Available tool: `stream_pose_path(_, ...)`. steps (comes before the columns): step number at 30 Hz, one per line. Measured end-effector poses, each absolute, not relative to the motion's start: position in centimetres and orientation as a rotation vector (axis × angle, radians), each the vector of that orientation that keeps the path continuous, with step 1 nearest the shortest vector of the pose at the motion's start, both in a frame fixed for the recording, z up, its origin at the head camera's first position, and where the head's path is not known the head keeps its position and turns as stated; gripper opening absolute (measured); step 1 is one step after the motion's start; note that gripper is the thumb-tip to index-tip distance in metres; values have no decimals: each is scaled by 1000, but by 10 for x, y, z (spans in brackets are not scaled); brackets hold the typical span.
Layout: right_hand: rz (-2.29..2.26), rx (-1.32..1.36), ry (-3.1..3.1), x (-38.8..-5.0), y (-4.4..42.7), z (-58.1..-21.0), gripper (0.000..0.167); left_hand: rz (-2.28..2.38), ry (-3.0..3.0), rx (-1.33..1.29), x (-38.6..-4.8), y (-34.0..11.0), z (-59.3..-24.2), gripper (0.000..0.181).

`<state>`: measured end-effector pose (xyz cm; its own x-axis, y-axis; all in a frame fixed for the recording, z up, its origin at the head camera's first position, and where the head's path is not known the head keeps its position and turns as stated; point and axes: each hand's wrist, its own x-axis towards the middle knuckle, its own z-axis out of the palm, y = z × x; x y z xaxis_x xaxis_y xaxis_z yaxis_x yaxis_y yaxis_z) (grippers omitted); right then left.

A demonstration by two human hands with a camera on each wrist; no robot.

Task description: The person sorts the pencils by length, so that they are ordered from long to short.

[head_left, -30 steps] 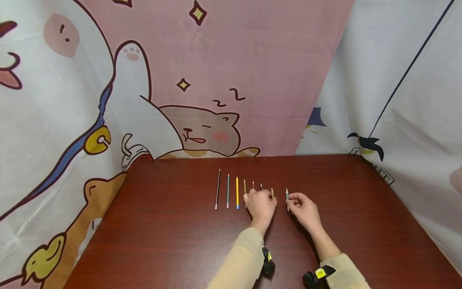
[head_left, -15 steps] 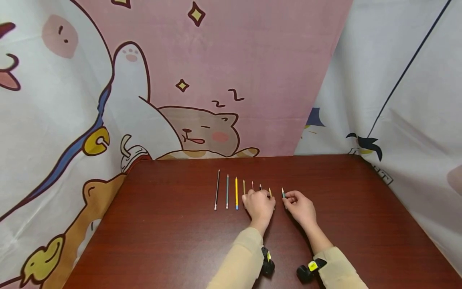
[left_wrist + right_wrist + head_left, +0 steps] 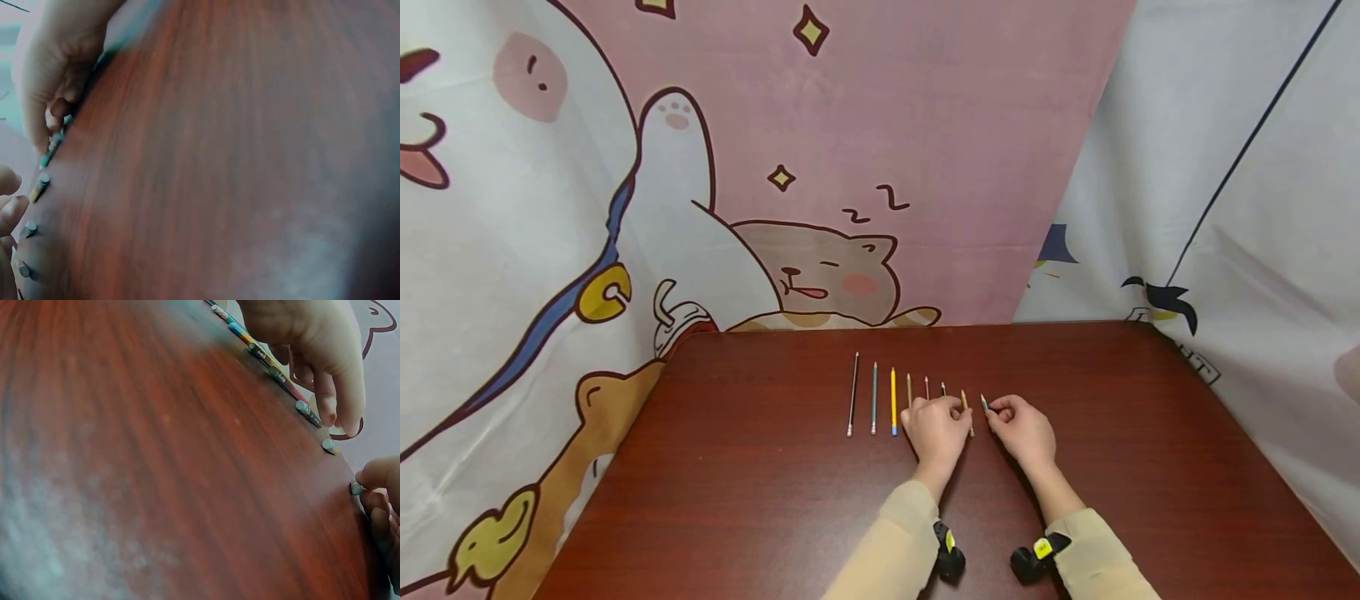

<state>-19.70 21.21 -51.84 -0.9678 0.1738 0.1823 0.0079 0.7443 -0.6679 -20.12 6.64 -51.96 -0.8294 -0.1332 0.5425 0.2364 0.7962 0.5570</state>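
Note:
In the head view my right hand (image 3: 1024, 431) pinches a teal pencil (image 3: 985, 403) between thumb and index finger; its lower part is hidden by the fingers. The teal pencil shows in the left wrist view too, its green end (image 3: 45, 160) pointing away from the fingers. My left hand (image 3: 937, 431) hovers low over the row, fingers spread, the fingertips beside a natural-wood pencil (image 3: 967, 417) that lies whole in view. Under the left hand a black pencil (image 3: 943, 388), a pink pencil (image 3: 927, 386) and a tan pencil (image 3: 909, 386) are partly covered.
Left of the hands lie a yellow pencil (image 3: 893, 400), a blue-green pencil (image 3: 874, 400) and a long dark pencil (image 3: 853, 396), roughly parallel. All rest on a reddish-brown table (image 3: 760, 508). A cartoon-printed cloth (image 3: 970, 167) hangs behind its far edge.
My right hand has carried the teal pencil leftward, closer to the row. My left hand has shifted slightly left, away from the natural-wood pencil, which now shows along its whole length.

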Motion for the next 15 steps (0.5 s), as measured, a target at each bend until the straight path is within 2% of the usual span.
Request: stream_pose_path(15, 1007, -99, -2732, -199, 215, -523, 19, -1122, -2336, -177, -167, 43, -508, 19)
